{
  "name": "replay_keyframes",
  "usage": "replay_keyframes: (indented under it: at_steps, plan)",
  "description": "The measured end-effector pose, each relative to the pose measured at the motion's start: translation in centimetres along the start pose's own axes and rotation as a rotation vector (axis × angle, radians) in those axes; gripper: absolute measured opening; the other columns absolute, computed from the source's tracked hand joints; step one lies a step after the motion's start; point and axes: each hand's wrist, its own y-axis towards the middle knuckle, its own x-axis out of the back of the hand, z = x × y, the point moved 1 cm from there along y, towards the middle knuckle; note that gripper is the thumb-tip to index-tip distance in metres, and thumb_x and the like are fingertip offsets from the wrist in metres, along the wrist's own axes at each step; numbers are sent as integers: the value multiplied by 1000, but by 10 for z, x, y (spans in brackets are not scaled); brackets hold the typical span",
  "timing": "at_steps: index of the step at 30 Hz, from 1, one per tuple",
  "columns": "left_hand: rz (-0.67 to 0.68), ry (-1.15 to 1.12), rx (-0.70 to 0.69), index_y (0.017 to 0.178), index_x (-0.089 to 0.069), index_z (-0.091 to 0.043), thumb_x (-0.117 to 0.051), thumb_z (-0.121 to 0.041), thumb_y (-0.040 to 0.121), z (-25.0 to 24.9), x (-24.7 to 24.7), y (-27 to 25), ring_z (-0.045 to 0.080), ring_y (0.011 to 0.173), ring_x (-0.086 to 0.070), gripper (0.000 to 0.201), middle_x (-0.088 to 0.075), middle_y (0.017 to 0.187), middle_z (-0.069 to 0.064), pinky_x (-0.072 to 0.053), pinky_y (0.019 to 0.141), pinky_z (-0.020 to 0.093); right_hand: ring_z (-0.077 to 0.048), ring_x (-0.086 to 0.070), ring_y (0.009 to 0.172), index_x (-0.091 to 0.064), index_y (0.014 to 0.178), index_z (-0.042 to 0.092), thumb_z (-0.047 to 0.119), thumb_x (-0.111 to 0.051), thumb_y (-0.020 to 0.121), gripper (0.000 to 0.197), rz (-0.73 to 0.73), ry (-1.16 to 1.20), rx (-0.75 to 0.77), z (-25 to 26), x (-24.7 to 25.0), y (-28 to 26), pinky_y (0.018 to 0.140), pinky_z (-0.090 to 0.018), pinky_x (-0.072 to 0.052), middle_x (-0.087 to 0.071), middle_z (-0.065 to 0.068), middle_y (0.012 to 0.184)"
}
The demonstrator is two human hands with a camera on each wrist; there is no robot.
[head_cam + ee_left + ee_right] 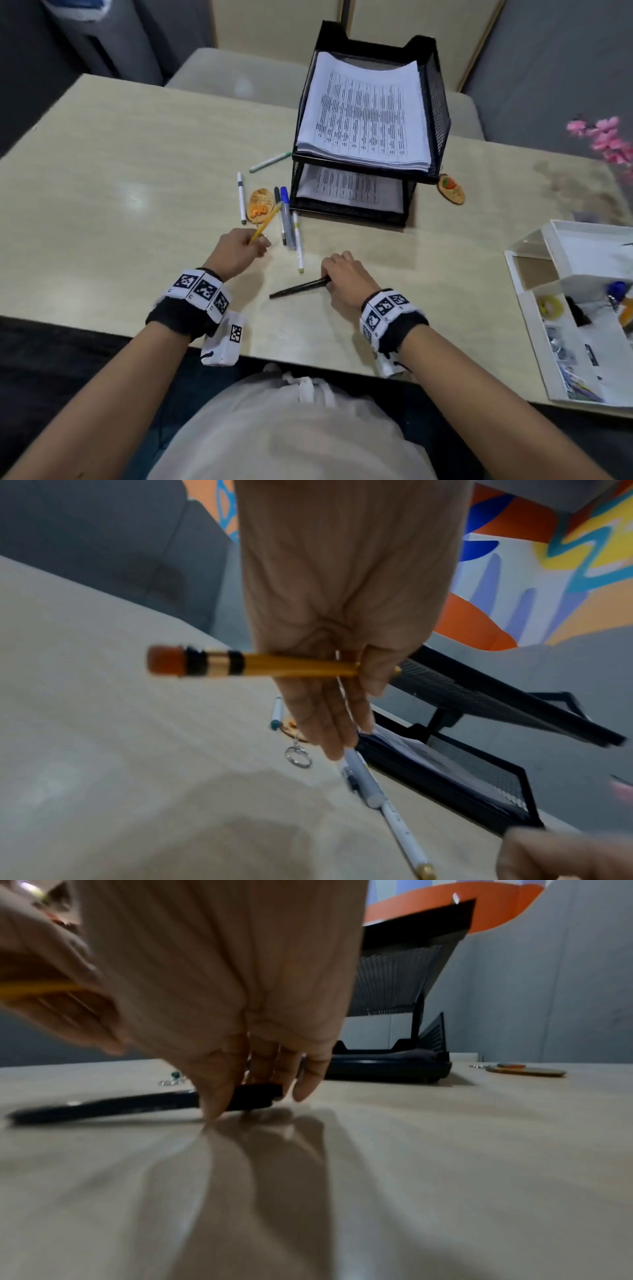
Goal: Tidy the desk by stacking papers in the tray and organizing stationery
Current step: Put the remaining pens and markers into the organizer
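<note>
My left hand point(239, 250) holds a yellow pencil point(266, 222) with an orange eraser point(164, 660), its thumb point(377, 669) pressing the shaft against the fingers point(329, 723) above the desk. My right hand point(346, 274) pinches one end of a black pen point(298, 288) that lies on the desk; the fingertips point(219, 1107) touch the surface around the black pen point(137, 1106). Loose pens lie ahead: a blue-capped marker point(287, 219), a white pen point(298, 243), another white pen point(241, 198) and a green-tipped one point(270, 161). The black mesh two-tier tray point(442, 113) holds printed papers point(366, 113).
A wooden keychain tag point(261, 207) with a ring point(298, 756) lies under the pencil tip; a second tag point(452, 190) sits right of the tray. A white organizer box point(534, 308) with small items stands at the desk's right edge. Pink flowers point(603, 137) are at far right.
</note>
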Motion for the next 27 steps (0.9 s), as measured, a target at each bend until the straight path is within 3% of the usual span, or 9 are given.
replay_keyframes:
  at_steps: [3, 5, 7, 10, 13, 15, 19, 23, 27]
  plan:
    - [183, 203, -111, 109, -66, -1, -46, -27, 97, -10, -8, 0, 31, 103, -61, 35, -67, 108, 21, -44, 89, 35, -22, -56, 90, -58, 88, 12, 5, -57, 84, 8, -15, 426, -55, 7, 24, -1, 74, -25, -45, -62, -8, 96]
    - [274, 181, -168, 104, -66, -3, -43, -28, 98, -15, -16, -1, 22, 84, -65, 34, -69, 93, 17, -45, 75, 25, -16, -56, 83, -62, 86, 14, 5, -62, 83, 9, -109, 609, -56, 18, 47, 6, 69, -17, -41, -61, -3, 88]
    - [306, 69, -155, 88, -62, -12, -40, -26, 99, -17, -19, 0, 10, 61, -58, 29, -61, 71, 4, -43, 59, 15, -16, -58, 84, -66, 93, 8, 4, -65, 81, 13, -143, 679, -46, 25, 65, 20, 76, -24, -46, -61, -2, 87]
    - [188, 58, -115, 72, -50, -20, -39, -31, 99, -13, -11, 5, 17, 63, -46, 30, -46, 66, 0, -37, 55, 24, -29, -62, 95, -57, 96, 15, -5, -58, 78, 27, -157, 783, -187, 31, 70, 40, 86, -39, -49, -62, -11, 90]
    - [-49, 77, -44, 82, -57, -8, -44, -36, 96, -3, 6, 11, 24, 75, -47, 34, -52, 74, 7, -32, 61, 29, -28, -56, 99, -53, 97, 11, -3, -45, 85, 20, -184, 739, -420, 38, 55, 51, 85, -35, -46, -57, -9, 101]
    - [-127, 18, 1, 75, -53, -9, -47, -37, 95, 4, 15, 13, 24, 75, -46, 35, -49, 66, 5, -29, 56, 29, -29, -53, 94, -52, 98, 6, 2, -47, 86, 13, -111, 594, -478, 47, 43, 53, 80, -33, -44, -54, -15, 110]
    - [-193, -75, 54, 75, -59, -10, -47, -34, 95, 13, 20, 20, 24, 67, -53, 34, -51, 60, 4, -39, 61, 26, -36, -57, 95, -54, 103, 0, 11, -54, 86, 20, -45, 417, -486, 54, 24, 44, 72, -31, -44, -56, -20, 107]
    - [-100, -447, 179, 91, -60, -4, -44, -28, 97, 16, 15, 25, 11, 37, -61, 29, -60, 46, 6, -48, 39, 15, -24, -54, 68, -51, 81, 7, 17, -58, 83, 12, -19, 523, -526, 45, 20, 29, 54, -24, -41, -55, -8, 81]
    - [85, -566, 198, 103, -56, 0, -39, -35, 99, 8, 5, 30, 22, 70, -63, 39, -67, 79, 15, -55, 69, 29, -3, -54, 53, -51, 69, 12, 11, -57, 85, 17, -71, 762, -414, 56, 33, 22, 49, -13, -40, -55, 0, 66]
